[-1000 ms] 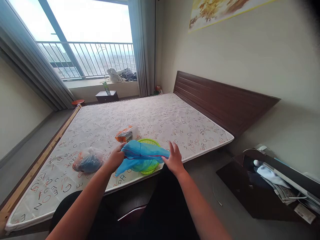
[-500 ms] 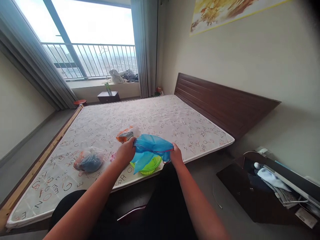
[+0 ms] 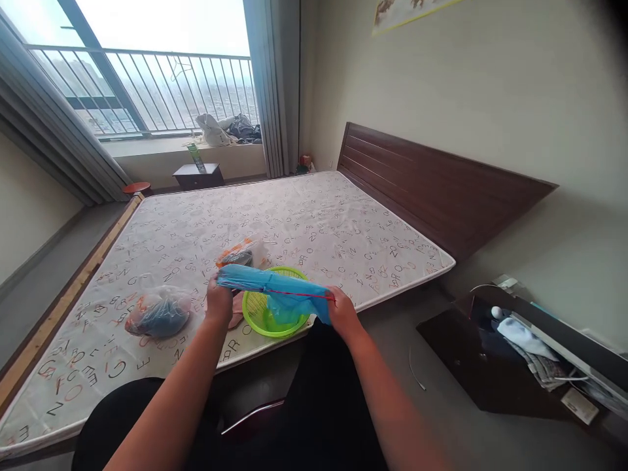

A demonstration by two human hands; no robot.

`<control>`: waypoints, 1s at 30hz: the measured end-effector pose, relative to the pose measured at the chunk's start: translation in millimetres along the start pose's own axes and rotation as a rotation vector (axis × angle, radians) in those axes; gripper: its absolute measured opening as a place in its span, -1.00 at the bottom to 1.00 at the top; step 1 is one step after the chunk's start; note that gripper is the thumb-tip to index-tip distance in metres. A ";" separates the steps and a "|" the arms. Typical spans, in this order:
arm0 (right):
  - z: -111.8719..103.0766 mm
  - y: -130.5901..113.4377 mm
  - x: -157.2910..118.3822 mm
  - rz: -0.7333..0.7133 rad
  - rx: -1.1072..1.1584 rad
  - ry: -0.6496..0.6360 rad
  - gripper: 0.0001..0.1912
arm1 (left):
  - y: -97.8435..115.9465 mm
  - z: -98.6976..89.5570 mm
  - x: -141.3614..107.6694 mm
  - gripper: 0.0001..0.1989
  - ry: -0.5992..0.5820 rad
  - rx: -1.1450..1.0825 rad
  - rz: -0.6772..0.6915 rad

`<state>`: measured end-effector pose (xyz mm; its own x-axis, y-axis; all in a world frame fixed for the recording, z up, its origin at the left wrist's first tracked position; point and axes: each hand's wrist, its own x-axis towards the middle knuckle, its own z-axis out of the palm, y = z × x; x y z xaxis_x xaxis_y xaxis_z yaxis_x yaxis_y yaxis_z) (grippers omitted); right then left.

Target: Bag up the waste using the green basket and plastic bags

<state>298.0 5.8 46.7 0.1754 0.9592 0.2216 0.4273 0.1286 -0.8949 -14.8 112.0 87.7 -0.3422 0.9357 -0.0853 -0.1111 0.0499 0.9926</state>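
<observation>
Bedroom mattress (image 3: pixel 304 222): left hand (image 3: pixel 219 302) and right hand (image 3: pixel 342 313) pinch blue cloth (image 3: pixel 275 291) taut above green basket (image 3: pixel 275 313), folded narrow, not yet set down.

Home bedroom: big mattress (image 3: pixel 294 216) w/ wooden headboard (image 3: pixel 432 183), curtains (image 3: pixel 269 85), balcony window (image 3: pixel 147 78).

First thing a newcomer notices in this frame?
The blue cloth, stretched between the left hand and right hand, right over the green basket at the mattress edge. Two filled plastic bags lie to the left.
</observation>
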 end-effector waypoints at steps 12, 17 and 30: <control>-9.9 23.6 0.5 0.226 0.014 -0.129 -0.22 | 8.2 -32.8 9.7 -0.68 0.099 0.043 -0.059; 29.6 -12.0 -8.2 -0.042 -0.240 -0.175 0.10 | 10.2 -2.9 -38.0 -0.69 -0.022 0.260 0.047; 39.4 -20.9 53.8 0.058 -0.294 0.030 -0.53 | 48.2 -16.2 -49.6 -0.49 -0.481 0.716 0.160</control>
<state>263.6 64.7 62.1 0.2313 0.9545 0.1884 0.6536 -0.0090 -0.7568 -18.3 62.4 138.4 0.1443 0.9880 -0.0550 0.5723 -0.0380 0.8191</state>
